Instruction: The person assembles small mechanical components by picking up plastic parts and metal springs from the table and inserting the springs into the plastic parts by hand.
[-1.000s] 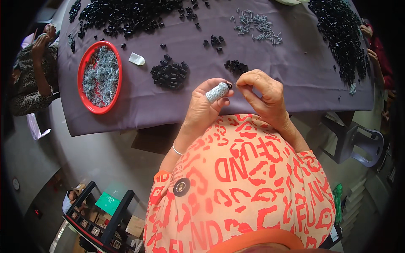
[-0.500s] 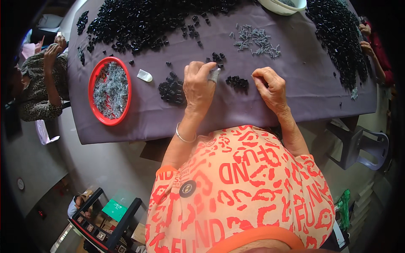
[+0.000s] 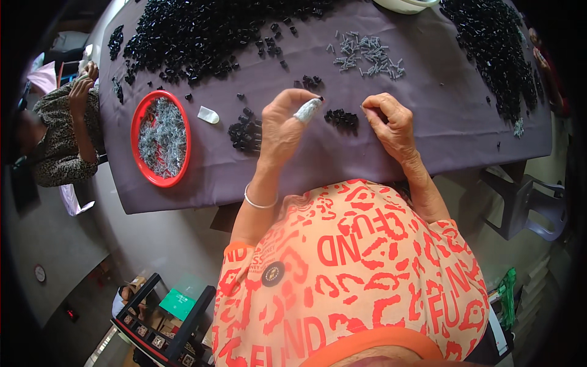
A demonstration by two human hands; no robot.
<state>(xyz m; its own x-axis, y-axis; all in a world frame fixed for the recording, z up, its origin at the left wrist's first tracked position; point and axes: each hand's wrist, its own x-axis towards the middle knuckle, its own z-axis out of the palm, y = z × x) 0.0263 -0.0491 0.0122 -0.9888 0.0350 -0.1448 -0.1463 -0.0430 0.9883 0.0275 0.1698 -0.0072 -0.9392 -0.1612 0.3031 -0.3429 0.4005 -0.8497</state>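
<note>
My left hand [image 3: 281, 125] is pinched over the purple cloth, a small black plastic piece [image 3: 321, 98] held at its fingertips. A whitish finger cover [image 3: 308, 111] wraps its thumb. Facing it, my right hand [image 3: 392, 122] has thumb and index finger pressed together; whatever lies between them is too small to make out. Between the hands sits a small pile of black pieces [image 3: 342, 120]. Just beyond is a smaller cluster [image 3: 310, 81]. Beside my left wrist lies another black pile [image 3: 244, 133], partly hidden by the hand.
A red oval basket [image 3: 187, 142] of thin metallic-looking pieces stands at left, near a loose white finger cover [image 3: 208, 115]. Grey pins [image 3: 369, 55] lie farther back. Big black heaps [image 3: 202, 37] fill the far side and right [image 3: 492, 58]. A white bowl [image 3: 408, 7] stands behind. People sit at both sides.
My left hand has turned so its covered thumb shows more, and a black piece now shows at its fingertips. My right hand stays pinched in nearly the same place. The view has shifted slightly.
</note>
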